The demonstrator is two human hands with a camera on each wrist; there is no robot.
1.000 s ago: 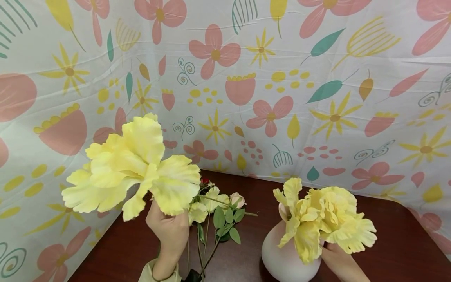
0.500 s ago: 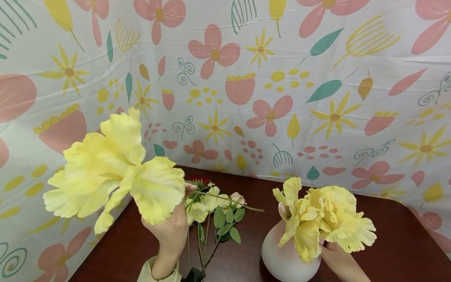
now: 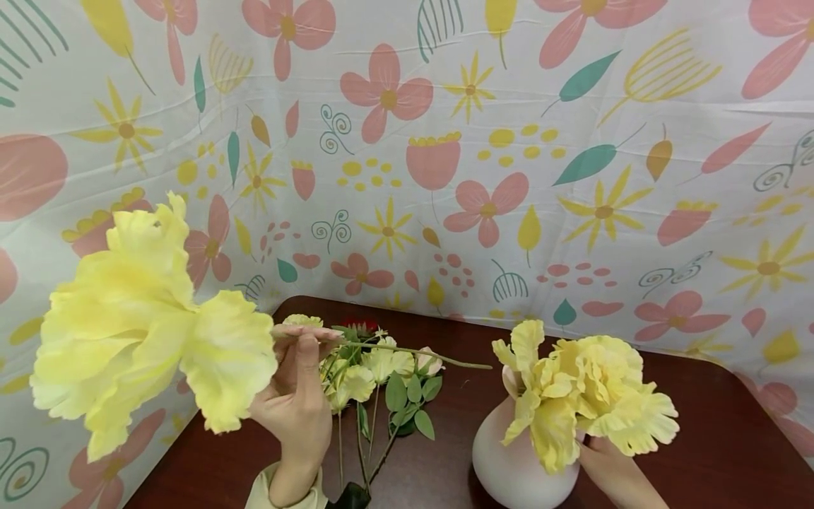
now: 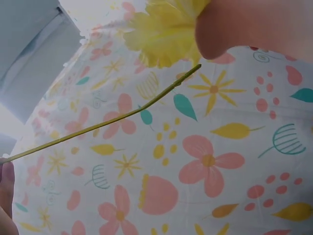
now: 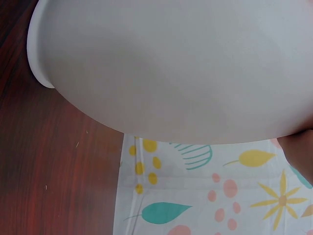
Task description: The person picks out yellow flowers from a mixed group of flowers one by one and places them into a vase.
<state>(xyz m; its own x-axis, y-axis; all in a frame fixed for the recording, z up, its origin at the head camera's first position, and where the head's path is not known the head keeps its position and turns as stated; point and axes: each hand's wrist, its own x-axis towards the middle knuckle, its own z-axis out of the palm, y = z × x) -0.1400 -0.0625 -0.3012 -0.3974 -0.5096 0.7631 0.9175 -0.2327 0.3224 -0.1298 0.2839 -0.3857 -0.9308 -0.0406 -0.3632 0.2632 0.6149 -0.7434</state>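
Note:
On the left of the head view, my left hand (image 3: 295,403) pinches the green stem of a large yellow artificial flower (image 3: 143,332). The bloom faces left, and its stem (image 3: 439,357) runs out rightward above the table. In the left wrist view that stem (image 4: 98,126) slants up from the fingertips at the left edge. A round white vase (image 3: 524,459) stands on the right with ruffled yellow flowers (image 3: 591,396) and a pale pink bloom in its mouth. My right hand (image 3: 613,463) holds the vase near its neck, fingers mostly hidden behind petals and vase.
Several loose flower stems lie mid-table, with pale yellow blooms (image 3: 356,385), a red flower (image 3: 361,326), a pink rose (image 3: 428,362) and green leaves (image 3: 407,403). The dark wooden table (image 3: 718,424) meets a flower-printed cloth (image 3: 509,106) at the back and left.
My left hand has drawn the yellow flower leftward and turned it, so its bloom sits farther left and its stem now shows extending right. The right hand and vase have stayed put.

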